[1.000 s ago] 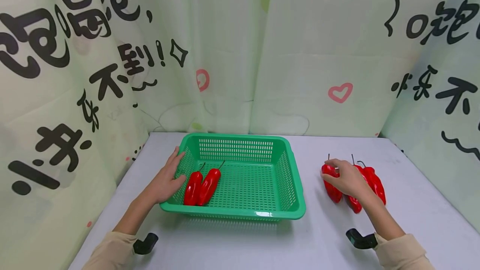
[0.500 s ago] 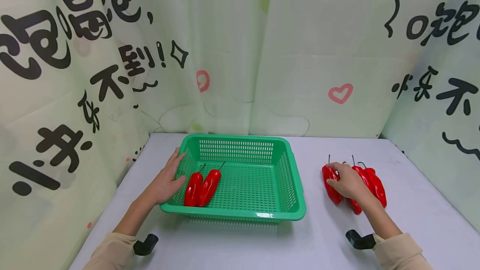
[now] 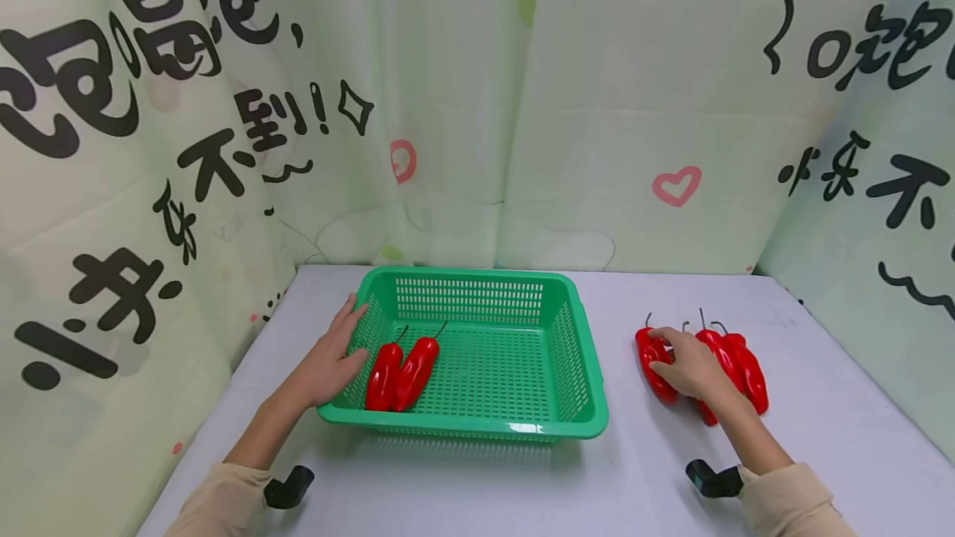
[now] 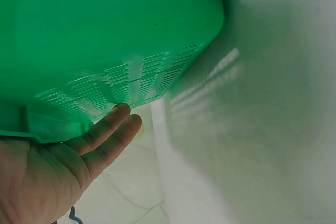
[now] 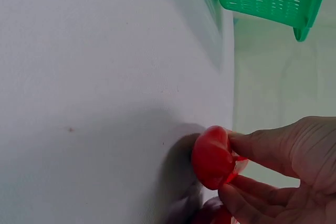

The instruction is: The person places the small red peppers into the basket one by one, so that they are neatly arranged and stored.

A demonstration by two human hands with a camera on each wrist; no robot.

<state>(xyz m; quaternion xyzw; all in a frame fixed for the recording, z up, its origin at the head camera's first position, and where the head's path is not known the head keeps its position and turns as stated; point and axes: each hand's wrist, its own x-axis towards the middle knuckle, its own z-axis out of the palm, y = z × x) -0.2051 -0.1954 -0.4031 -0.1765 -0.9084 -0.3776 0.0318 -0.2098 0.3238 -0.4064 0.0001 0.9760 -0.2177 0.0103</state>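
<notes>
A green plastic basket (image 3: 477,425) stands mid-table with two red peppers, one pepper (image 3: 384,375) beside another pepper (image 3: 416,373), at its left end. My left hand (image 3: 336,363) rests on the basket's left rim, thumb over the inside; in the left wrist view its straight fingers (image 4: 107,142) lie along the outer wall. To the right, my right hand (image 3: 694,367) pinches the leftmost pepper (image 3: 656,379) of a small group between thumb and fingers. The right wrist view shows that pepper (image 5: 212,158) close over the table. My right hand partly covers a neighbouring pepper (image 3: 706,413).
Just right of my right hand lie more red peppers, among them the outermost pepper (image 3: 748,371). Everything stands on a white-covered table (image 3: 477,495). A printed curtain (image 3: 589,147) encloses the table's back and sides.
My right hand has closed in on the leftmost pepper, whose stem end has shifted slightly to the left. My left hand and the basket have stayed in place.
</notes>
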